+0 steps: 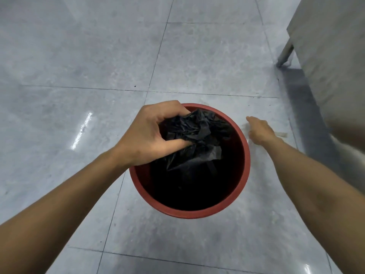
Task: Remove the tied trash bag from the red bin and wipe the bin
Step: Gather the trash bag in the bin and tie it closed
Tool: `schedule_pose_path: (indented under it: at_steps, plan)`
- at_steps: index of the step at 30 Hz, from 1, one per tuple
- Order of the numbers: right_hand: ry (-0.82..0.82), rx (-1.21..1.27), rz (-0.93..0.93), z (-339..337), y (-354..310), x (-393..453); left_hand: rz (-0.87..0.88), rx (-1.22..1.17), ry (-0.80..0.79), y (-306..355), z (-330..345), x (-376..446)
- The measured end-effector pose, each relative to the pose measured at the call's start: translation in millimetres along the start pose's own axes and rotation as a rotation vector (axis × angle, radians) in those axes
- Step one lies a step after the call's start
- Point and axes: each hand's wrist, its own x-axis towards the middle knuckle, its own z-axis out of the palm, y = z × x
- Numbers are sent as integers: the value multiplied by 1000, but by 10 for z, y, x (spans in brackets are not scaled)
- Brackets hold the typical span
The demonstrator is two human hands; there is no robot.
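The left hand (147,133) grips the bunched top of the black trash bag (194,135) inside the red bin (244,175). The right hand (259,131), at the bin's 2 o'clock, is blurry; its fingers look loose and hold nothing. The bin's bottom is too dark to see.

Our left hand (150,133) grips the bunched black bag (195,133) at the far-left of the red bin (189,214) mouth. Straight up from the grip, nothing blocks. Nearer and right of it the rim rings the bag. Right hand (259,131) sits outside the rim. Open tile floor (79,56) left; cabinet (335,46) far right.
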Motion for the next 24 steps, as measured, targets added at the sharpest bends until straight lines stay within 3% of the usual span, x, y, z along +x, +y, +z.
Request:
schedule_pose_path:
  at_steps: [4, 10, 14, 17, 24]
  plan:
    - [40, -150, -14, 105, 7, 63, 23, -6, 1, -23, 7, 26]
    - [239, 14, 63, 228, 30, -26, 3, -25, 20, -89, 32, 45]
    - [268, 218, 98, 235, 38, -135, -54, -67, 31, -65, 46, 28]
    - [287, 519, 100, 121, -82, -219, -112, -120, 24, 0, 39, 1]
    - [328, 928, -101, -521, -555, -616, -227, -130, -11, 101, 34, -23]
